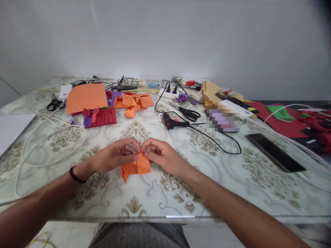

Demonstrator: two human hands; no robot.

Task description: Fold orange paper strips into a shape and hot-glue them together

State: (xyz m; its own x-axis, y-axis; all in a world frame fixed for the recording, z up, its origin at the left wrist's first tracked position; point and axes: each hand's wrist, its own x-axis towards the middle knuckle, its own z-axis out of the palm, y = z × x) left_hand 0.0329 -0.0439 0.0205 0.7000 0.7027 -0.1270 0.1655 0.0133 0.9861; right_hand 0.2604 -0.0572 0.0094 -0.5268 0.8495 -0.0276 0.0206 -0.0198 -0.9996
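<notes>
A folded piece of orange paper (138,165) is between my two hands, just above or on the patterned table in front of me. My left hand (121,154), with a ring on one finger, grips its upper left part between thumb and fingers. At its upper right corner my right hand (160,153) pinches the same paper, the fingertips of both hands nearly touching. The fingers cover the top edge of the paper. A pointed flap hangs down at its lower left.
Behind my hands lie orange folded pieces (139,101), red folded strips (103,116) and orange sheets (86,98). A black glue gun (176,122), scissors (190,113) and a white power strip (168,93) are right of centre. A phone (275,152) lies farther right; a white cable (54,163) loops at left.
</notes>
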